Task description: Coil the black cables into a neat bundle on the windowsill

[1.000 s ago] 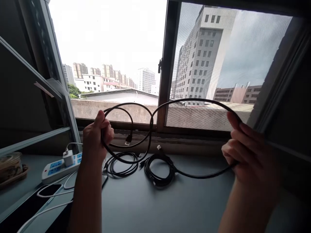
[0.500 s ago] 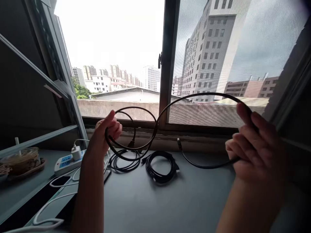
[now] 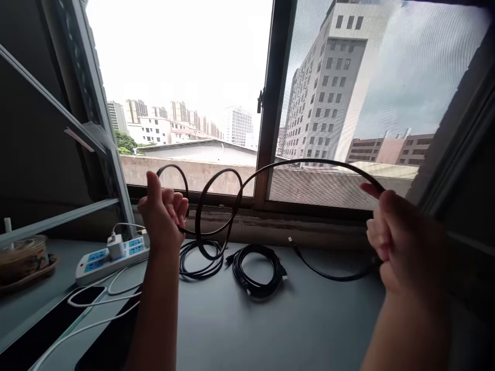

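Note:
A black cable (image 3: 309,161) hangs in the air between my two hands, with loose loops near the left and a long arc across to the right. My left hand (image 3: 164,211) is closed around it, thumb pointing up. My right hand (image 3: 394,232) grips the other stretch, fingers curled and the index finger lying along the cable. Below the right hand, a free end with a plug (image 3: 293,245) dangles over the desk. Beneath the loops, a coiled black cable (image 3: 199,273) lies on the desk, and beside it sits another black cable coil (image 3: 257,293) with visible plugs.
A white power strip (image 3: 112,257) with a white charger (image 3: 115,246) stands at left, white cords trailing forward. Dark flat devices (image 3: 50,324) lie at lower left, and a plastic cup (image 3: 23,257) rests on a tray. Behind the grey desk (image 3: 270,335) is a window (image 3: 266,118).
The left hand has moved slightly left and its loops have spread apart. The right hand has turned and lowered a little, and the dangling plug end has dropped.

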Tool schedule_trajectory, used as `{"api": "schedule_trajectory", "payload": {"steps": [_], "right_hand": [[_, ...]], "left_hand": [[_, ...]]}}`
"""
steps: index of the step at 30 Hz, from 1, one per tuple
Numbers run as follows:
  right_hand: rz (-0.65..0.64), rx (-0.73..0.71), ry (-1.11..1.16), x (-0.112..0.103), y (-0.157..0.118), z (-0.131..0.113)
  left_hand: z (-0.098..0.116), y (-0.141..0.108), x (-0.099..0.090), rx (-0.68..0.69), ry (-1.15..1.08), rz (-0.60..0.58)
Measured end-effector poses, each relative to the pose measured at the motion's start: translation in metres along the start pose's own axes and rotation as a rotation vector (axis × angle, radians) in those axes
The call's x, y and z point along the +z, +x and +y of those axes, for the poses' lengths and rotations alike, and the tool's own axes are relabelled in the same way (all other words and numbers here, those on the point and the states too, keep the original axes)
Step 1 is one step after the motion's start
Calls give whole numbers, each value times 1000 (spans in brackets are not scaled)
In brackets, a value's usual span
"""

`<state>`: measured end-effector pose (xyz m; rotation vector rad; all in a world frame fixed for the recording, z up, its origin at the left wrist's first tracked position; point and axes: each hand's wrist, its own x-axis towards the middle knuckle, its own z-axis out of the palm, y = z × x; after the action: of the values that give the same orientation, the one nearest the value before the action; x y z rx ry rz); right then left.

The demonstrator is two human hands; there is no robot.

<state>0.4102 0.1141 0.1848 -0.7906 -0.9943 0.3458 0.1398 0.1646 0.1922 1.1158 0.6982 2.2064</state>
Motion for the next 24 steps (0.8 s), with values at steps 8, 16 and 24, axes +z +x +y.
{"api": "schedule_trajectory", "payload": {"steps": [8, 16, 24], "right_hand": [[-243, -87, -264, 30, -5, 25], [-437, -22, -414, 56, -22, 25], [-465, 87, -451, 63, -25, 28]], "left_hand": [[-10, -8, 12, 17, -127, -413], [-5, -23, 24, 87, -208, -589], [7, -24, 17, 138, -214, -704]]}}
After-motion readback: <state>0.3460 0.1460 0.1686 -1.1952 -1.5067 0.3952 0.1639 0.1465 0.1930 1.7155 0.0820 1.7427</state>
